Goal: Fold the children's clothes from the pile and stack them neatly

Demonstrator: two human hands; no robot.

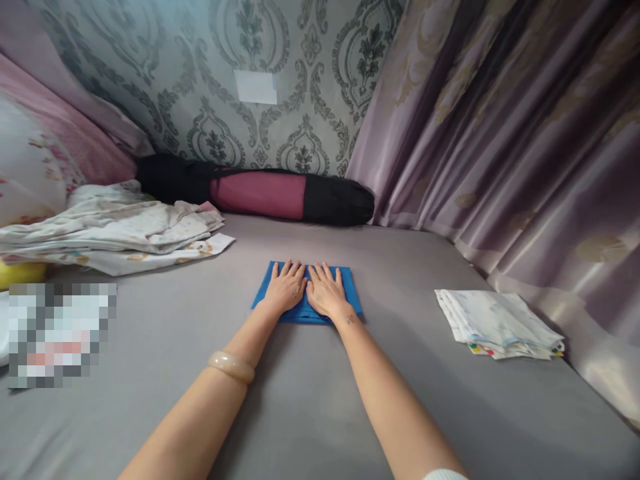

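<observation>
A blue folded cloth (306, 312) lies flat on the grey sheet in front of me. My left hand (287, 285) rests palm down on its left half, fingers stretched out and pointing away from me. Beside it, my right hand (326, 288) presses flat on the right half, its fingers also spread. The two thumbs nearly meet over the middle of the cloth. Both hands cover much of its surface, so its fold lines show only in part. A pale bangle (231, 367) circles my left forearm.
White folded cloths (500, 323) sit stacked at the right. Rumpled white patterned cloths (125, 223) lie at the left, near a blurred-out flat item (63, 337). A long black and dark pink bag (257, 193) lies along the wall. Purple curtains (500, 133) hang at the right.
</observation>
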